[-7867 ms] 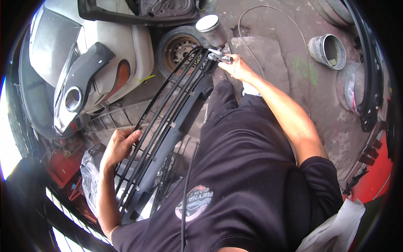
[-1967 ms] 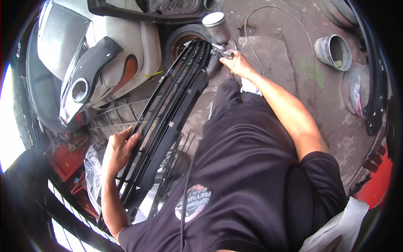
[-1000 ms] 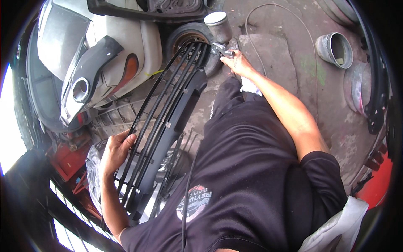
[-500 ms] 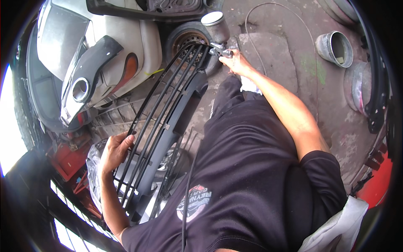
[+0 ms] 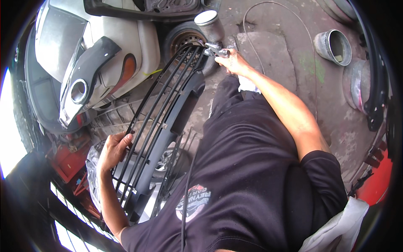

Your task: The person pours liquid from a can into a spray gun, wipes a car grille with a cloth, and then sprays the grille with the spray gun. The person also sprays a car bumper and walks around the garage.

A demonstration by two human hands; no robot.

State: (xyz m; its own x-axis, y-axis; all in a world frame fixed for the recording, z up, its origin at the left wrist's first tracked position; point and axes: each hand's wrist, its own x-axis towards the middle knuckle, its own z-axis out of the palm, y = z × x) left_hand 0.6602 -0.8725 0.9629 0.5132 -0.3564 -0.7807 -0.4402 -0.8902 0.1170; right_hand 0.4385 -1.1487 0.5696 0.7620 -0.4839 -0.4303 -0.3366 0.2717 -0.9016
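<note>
Grille point(image 5: 168, 131) slants near left to far middle. Left hand point(image 5: 114, 150) grips its left edge; right hand point(image 5: 235, 63) holds spray gun point(image 5: 217, 52). Probably light, springy (snappable if twisted); best held by frame.

A round emblem point(image 5: 194, 203) marks the black short-sleeved shirt point(image 5: 252, 168) above dark trousers point(image 5: 226, 93).

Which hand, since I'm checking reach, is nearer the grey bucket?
Right. The right hand, holding the spray gun, is pictured left of the bucket; the left hand, on the grille, farther left and lower.
</note>
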